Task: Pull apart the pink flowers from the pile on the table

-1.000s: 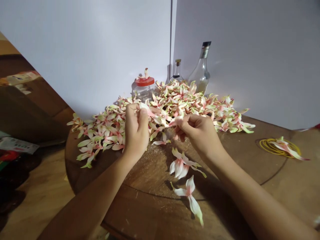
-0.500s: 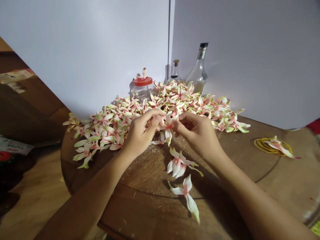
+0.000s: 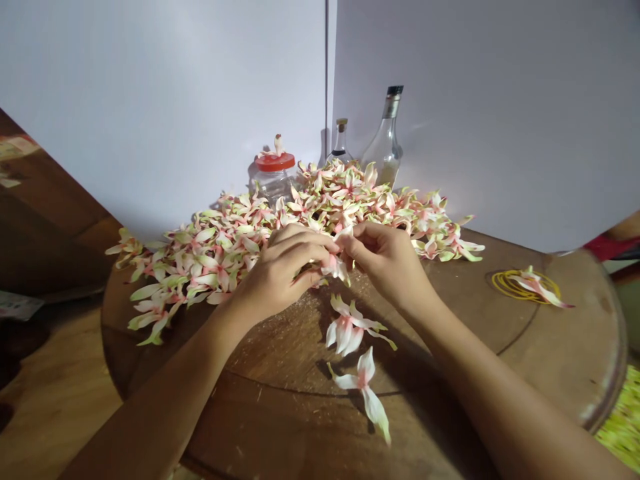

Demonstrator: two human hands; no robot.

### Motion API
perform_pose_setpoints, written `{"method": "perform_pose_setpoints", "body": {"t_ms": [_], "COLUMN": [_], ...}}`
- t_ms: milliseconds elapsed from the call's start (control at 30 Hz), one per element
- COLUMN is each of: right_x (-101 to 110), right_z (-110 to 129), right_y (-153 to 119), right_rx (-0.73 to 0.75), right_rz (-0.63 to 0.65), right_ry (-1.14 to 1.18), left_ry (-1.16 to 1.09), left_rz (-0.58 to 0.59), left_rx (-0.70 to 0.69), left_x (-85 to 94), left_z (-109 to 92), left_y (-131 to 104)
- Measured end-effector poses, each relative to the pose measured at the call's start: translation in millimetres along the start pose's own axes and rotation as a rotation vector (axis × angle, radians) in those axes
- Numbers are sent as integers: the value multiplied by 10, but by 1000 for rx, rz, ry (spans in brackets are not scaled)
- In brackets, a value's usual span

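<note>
Both hands meet over the wooden table (image 3: pixel 280 407), in front of a wide heap of pink and white flowers (image 3: pixel 345 190). The fingers of my left hand (image 3: pixel 290 263) are closed on the left side of a pink-white flower (image 3: pixel 336 265). My right hand (image 3: pixel 383 257) pinches the same flower from the right, thumb and index finger together. Below the hands hang or lie more flowers, a clustered one (image 3: pixel 347 327) and a three-petalled one (image 3: pixel 364 383); whether a thread joins them cannot be made out.
Behind the heap stand a red-lidded jar (image 3: pixel 275 163) with a flower on top, a small corked bottle (image 3: pixel 341 143) and a taller clear bottle (image 3: pixel 387 137). Yellow string loops (image 3: pixel 515 287) lie at the right under a flower (image 3: pixel 543 288).
The view has shifted slightly to the right. My left hand has turned palm-down, its fingers now reaching over the flower. The right hand still pinches beside it.
</note>
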State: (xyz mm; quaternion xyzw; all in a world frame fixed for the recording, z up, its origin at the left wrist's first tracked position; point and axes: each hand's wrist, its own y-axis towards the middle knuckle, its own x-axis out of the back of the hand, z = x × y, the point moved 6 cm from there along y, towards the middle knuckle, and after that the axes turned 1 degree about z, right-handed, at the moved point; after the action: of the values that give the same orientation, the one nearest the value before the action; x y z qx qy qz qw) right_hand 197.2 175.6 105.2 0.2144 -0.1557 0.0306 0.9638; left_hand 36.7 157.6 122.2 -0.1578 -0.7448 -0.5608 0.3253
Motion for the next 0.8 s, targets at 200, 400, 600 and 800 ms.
{"method": "perform_pose_setpoints", "body": {"t_ms": [200,400,600,800], "right_x": [70,28,-12,-55], "right_z": [-45,0,-47,-383], "right_y": [34,9,8,93], "right_rx": [-39,-7,-3,-208], "right_rz": [-54,-26,-2,-30], "right_ry": [63,3,-49,368], "left_ry": [-76,-19,57,250], "left_rz": [74,-55,-85,-280], "left_rx": [-18,140,101,-3], "left_x": [-28,-10,11,101], "left_z": [1,80,51,-202], "left_y": [-33,-32,4,10]}}
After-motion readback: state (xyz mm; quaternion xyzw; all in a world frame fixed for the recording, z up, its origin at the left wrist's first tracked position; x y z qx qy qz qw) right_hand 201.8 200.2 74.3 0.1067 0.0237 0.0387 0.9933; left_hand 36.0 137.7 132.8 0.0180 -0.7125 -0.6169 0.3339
